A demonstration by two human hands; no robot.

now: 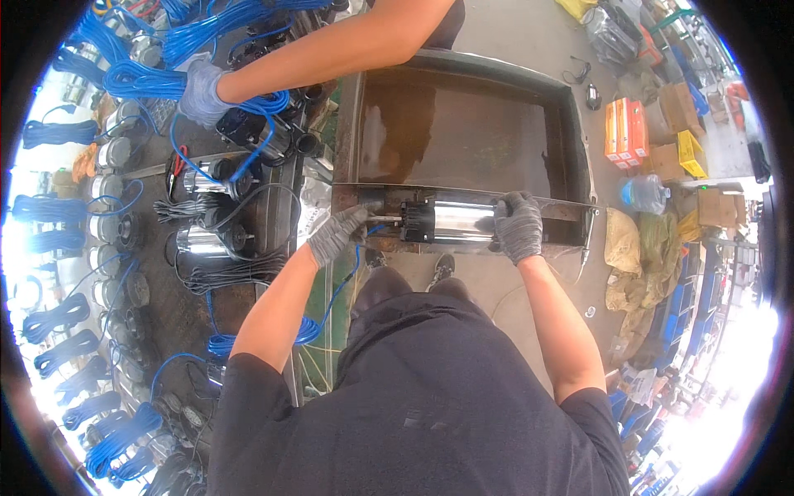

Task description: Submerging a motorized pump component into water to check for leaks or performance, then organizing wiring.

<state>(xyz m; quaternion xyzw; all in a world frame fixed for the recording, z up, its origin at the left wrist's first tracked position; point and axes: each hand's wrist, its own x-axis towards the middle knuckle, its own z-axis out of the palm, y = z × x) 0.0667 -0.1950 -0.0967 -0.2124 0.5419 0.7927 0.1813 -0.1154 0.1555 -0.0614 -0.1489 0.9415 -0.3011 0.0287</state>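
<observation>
Stainless steel formed the body of the pump (463, 221), which was found lying horizontally over the near edge of a metal tank (576, 124), its black end facing left. The tank held brown, murky water (471, 124). The person's right hand (519, 225), in a grey knitted glove, had its fingers wrapped over the plain right-hand end of the pump. The left hand (339, 235), gloved alike, was at the opposite end, its fingers closed on a slim metal rod (387, 220) that met the black end; whether the rod was a part of the pump or a separate tool could not be determined. Whether the tank's edge bore any of the pump's weight could not be told either. A blue cable (354, 269) ran from beside the left hand down toward a blue coil (308, 331) near the left forearm. To the left, a dark worktop (178, 306) carried further steel-bodied pumps (203, 240), a bundle of black cable (240, 273) and red-handled pliers (177, 161). From the top, a co-worker's arm reached across, the gloved hand (204, 89) of that arm at a coil of blue cable (145, 80); its exact grip was unclear. On the floor to the right were noted an orange-and-white carton (626, 132), a yellow crate (691, 154) and a clear blue-tinted water jug (645, 194).
</observation>
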